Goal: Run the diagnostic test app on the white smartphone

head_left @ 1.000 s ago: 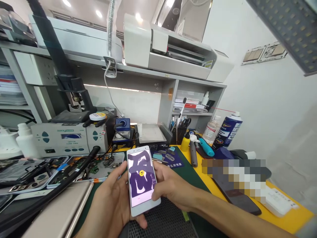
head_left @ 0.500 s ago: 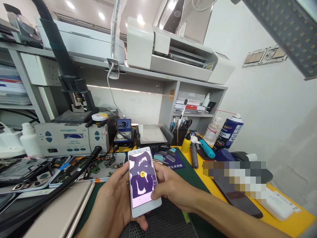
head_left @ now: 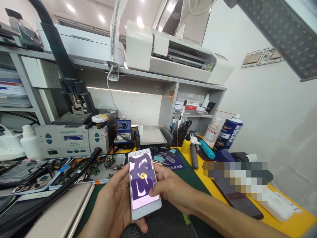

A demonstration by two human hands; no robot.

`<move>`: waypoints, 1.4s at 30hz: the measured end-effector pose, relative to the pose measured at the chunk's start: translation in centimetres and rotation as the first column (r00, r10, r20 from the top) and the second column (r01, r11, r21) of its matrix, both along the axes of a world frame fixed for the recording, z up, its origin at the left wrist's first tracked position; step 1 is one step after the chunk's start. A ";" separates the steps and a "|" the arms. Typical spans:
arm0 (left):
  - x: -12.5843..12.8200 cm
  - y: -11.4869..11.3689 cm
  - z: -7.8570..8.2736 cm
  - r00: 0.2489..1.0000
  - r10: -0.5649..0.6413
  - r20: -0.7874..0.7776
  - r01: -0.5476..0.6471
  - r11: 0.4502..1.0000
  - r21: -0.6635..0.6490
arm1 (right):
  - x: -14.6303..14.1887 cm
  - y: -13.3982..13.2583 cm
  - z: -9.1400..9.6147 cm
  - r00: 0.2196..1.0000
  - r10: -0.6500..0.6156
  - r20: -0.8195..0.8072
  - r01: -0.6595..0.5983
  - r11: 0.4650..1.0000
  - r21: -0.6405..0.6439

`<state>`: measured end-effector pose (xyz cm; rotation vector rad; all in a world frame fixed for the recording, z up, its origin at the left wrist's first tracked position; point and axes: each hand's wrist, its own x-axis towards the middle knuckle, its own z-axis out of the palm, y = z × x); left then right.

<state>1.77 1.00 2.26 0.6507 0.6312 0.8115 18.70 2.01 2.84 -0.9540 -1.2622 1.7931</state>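
A white smartphone (head_left: 145,181) is held upright and slightly tilted above the bench, its lit screen showing purple and white shapes with a yellow circle in the middle. My left hand (head_left: 112,195) supports it from the left side and behind, with a fingertip showing under its lower edge. On the other side, my right hand (head_left: 170,186) grips the right edge, its fingers partly hidden behind the phone. The right thumb lies on the lower right of the screen. A black perforated mat (head_left: 163,223) is beneath the phone.
Trays of circuit boards (head_left: 109,165) and a gold-coloured device (head_left: 59,211) lie left, crossed by a black hose (head_left: 71,180). A grey soldering station (head_left: 74,140) stands behind. Blades on a purple card (head_left: 170,160), a spray can (head_left: 229,132) and a dark phone (head_left: 237,198) are right.
My right thumb has shifted slightly left and up over the screen. Both hands keep their hold on the smartphone, and the phone sits marginally lower in view.
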 end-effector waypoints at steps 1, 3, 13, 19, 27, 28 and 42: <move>0.0 0.0 0.0 1.000 0.002 -0.001 -0.002 1.000 0.003 | 0.0 0.0 0.0 1.000 -0.001 -0.002 0.001 1.000 -0.001; 0.0 -0.1 0.1 1.000 0.006 -0.004 -0.006 1.000 0.009 | 0.0 0.0 -0.2 1.000 -0.004 -0.009 0.004 1.000 -0.004; 0.1 -0.1 0.3 1.000 0.011 -0.014 -0.011 1.000 0.006 | -0.1 0.1 -0.3 0.999 -0.028 -0.039 0.028 0.999 -0.018; 0.1 -0.1 0.1 1.000 -0.009 -0.001 0.009 1.000 0.016 | -0.1 0.2 -0.6 0.997 -0.009 -0.072 0.009 1.000 -0.005; 0.0 0.1 -0.2 1.000 -0.018 -0.006 0.018 1.000 0.016 | -0.2 0.2 -0.4 0.996 -0.035 -0.077 0.032 0.999 -0.035; 0.0 0.1 -0.2 1.000 -0.018 -0.002 0.018 1.000 0.017 | -0.2 0.2 -0.4 0.997 -0.037 -0.072 0.035 0.999 -0.035; 0.1 0.2 -0.8 1.000 0.014 0.004 -0.014 1.000 -0.005 | 0.0 0.3 -1.0 0.998 -0.036 -0.056 0.035 0.999 -0.009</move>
